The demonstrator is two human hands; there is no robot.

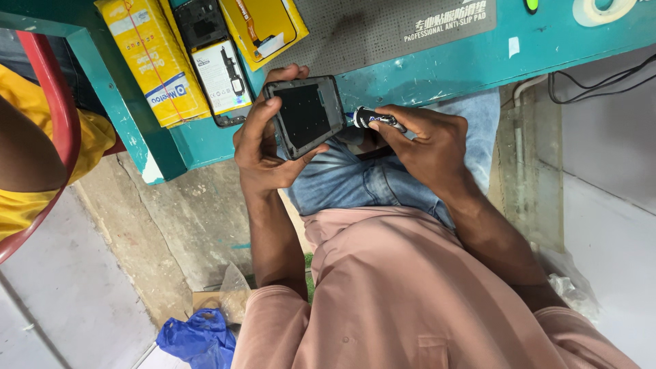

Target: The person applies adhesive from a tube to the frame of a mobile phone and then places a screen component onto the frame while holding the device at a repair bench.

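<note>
A: What does the left hand [263, 147] have?

B: A dark, rectangular phone frame [305, 115] with a black inner panel — fingers curled over its top edge, thumb propped under the lower corner. It sits above the lap in blue jeans [355, 181], just off the edge of the teal workbench [437, 72].

A: And the right hand [427, 147]?

B: Closed around a small black tube with a silver band [374, 119], its tip right beside the frame's right edge. Whether they touch, I can't tell.

A: Around them?

B: On the bench — yellow cardboard boxes [154, 58], a phone part in clear packaging [222, 75], a grey anti-slip mat [383, 27]. A blue plastic bag [198, 338] lies on the floor
</note>
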